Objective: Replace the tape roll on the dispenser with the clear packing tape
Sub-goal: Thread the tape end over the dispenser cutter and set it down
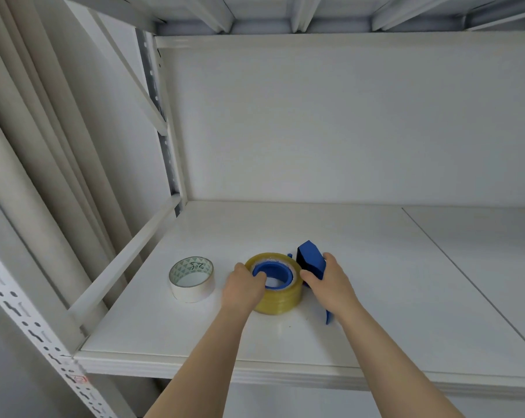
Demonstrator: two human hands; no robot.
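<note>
A blue tape dispenser [311,259] lies on its side on the white shelf [376,297]. A yellowish clear packing tape roll [281,301] sits around its blue hub [273,274]. My left hand [244,286] grips the roll's left side, thumb over the hub's rim. My right hand [327,279] holds the dispenser's blue body at the right of the roll. Part of the dispenser's handle shows below my right wrist. A white tape roll [192,279] with a green triangle-patterned core lies flat to the left, apart from both hands.
The shelf is part of a white metal rack, with a slotted upright [29,324] at the front left, a side rail [125,260] along the left edge and a back panel [345,122] behind. A seam [466,282] splits the shelf board on the right.
</note>
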